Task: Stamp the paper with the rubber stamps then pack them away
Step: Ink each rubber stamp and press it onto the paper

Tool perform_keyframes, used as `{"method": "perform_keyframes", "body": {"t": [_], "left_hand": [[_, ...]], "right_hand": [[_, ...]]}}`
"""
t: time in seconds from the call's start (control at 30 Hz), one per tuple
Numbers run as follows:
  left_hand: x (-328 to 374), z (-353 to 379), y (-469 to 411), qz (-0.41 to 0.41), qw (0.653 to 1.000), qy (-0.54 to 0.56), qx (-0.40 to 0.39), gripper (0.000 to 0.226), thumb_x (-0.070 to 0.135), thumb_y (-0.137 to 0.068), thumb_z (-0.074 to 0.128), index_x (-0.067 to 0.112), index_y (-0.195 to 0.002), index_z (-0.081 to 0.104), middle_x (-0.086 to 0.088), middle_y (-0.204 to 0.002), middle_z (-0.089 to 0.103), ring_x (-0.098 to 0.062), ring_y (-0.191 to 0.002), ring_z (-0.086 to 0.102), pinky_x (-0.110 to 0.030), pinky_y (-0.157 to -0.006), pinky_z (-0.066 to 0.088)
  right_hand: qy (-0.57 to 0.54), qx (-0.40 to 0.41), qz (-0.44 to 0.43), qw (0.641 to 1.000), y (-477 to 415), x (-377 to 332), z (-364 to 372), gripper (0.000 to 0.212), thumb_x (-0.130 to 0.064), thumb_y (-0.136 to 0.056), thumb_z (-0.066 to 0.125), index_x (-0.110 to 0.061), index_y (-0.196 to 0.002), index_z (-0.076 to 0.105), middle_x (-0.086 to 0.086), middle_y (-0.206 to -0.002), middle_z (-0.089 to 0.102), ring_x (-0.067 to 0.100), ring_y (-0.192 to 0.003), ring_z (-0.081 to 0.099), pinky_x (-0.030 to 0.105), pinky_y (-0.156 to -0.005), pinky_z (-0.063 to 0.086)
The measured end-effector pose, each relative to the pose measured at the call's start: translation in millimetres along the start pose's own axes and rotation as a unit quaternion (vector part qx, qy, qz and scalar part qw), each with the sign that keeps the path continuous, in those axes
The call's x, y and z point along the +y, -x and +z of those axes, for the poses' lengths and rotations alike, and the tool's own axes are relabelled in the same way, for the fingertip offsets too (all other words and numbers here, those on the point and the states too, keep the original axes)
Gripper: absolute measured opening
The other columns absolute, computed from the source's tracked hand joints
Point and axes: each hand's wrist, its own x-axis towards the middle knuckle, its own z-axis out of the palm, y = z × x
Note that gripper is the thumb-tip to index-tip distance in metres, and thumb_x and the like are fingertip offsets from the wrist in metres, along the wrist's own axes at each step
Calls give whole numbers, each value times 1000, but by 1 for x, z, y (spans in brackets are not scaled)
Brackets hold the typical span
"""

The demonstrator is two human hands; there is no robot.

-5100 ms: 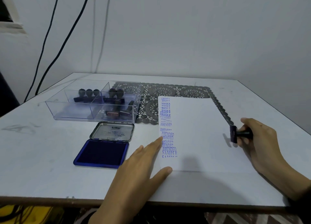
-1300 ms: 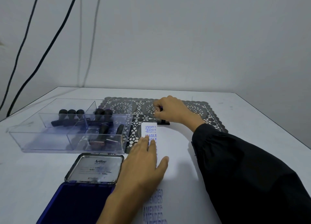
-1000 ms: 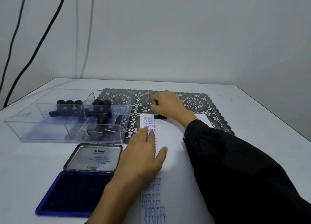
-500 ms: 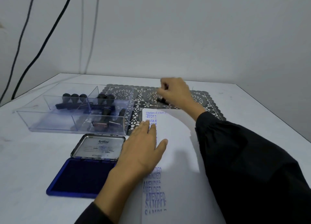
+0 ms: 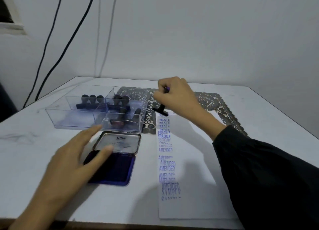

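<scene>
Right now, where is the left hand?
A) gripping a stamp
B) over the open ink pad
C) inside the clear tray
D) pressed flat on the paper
B: the left hand, fingers straight, is over the open ink pad and off the paper; the right hand holds the stamp.

Single head-worn view, looking forward and down across table, close above hands, wall behind
</scene>
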Motion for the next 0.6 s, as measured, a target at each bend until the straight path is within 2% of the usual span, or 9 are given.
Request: {"method": "perform_keyframes", "body": {"t": [0.1, 0.2, 0.27, 0.33, 0.47, 0.53, 0.6], "left_hand": [[-23, -21, 4, -46, 998, -5, -45, 70, 91, -54, 47, 59, -116, 47, 39, -123, 44, 3, -118, 42, -31, -100, 34], [-36, -27, 13, -91, 990, 3, -112, 83, 95, -45, 52, 64, -121, 42, 45, -132, 35, 1, -130, 37, -37, -108, 34], [-37, -26, 16, -93, 985, -37, -142, 96, 98, -43, 48, 64, -131, 32, 41, -140, 25, 2, -136, 27, -40, -113, 30], [-35, -25, 16, -87, 980, -82, -160, 108, 101, -41, 42, 60, -138, 21, 41, -143, 13, 8, -136, 14, -37, -115, 25], [-32, -26, 16, -81, 973, -118, -181, 114, 102, -38, 37, 59, -140, 10, 46, -138, -1, 14, -131, 0, -33, -114, 22], [-35, -25, 15, -73, 970, -137, -186, 117, 103, -38, 35, 57, -142, 7, 46, -137, -6, 13, -130, -2, -33, -114, 22], [-36, -24, 15, -70, 970, -145, -184, 119, 103, -38, 32, 56, -144, 7, 45, -138, -7, 13, -130, -2, -34, -114, 23]], "right_hand": [[16, -56, -17, 998, 15, -19, 22, 30, -16, -75, 61, -19, -53, 41, -6, -50, 43, 12, -51, 40, 24, -53, 33], [28, -101, -45, 993, 25, -35, 46, 34, -19, -77, 61, -19, -51, 37, -6, -48, 42, 14, -57, 51, 25, -53, 33], [34, -126, -59, 990, 31, -45, 61, 35, -22, -78, 61, -19, -52, 37, -6, -49, 43, 10, -53, 46, 25, -53, 32], [47, -146, -66, 986, 36, -54, 74, 34, -24, -78, 61, -19, -54, 39, -7, -51, 43, 9, -54, 41, 26, -55, 32], [60, -162, -93, 981, 45, -71, 91, 28, -24, -76, 61, -18, -57, 42, -4, -61, 49, 21, -62, 48, 29, -58, 35], [86, -160, -115, 977, 48, -76, 99, 25, -22, -77, 60, -17, -59, 44, 1, -67, 54, 24, -63, 49, 29, -55, 30], [119, -137, -138, 974, 51, -78, 106, 27, -19, -77, 58, -17, -57, 40, 2, -63, 48, 27, -60, 47, 28, -52, 24]]}}
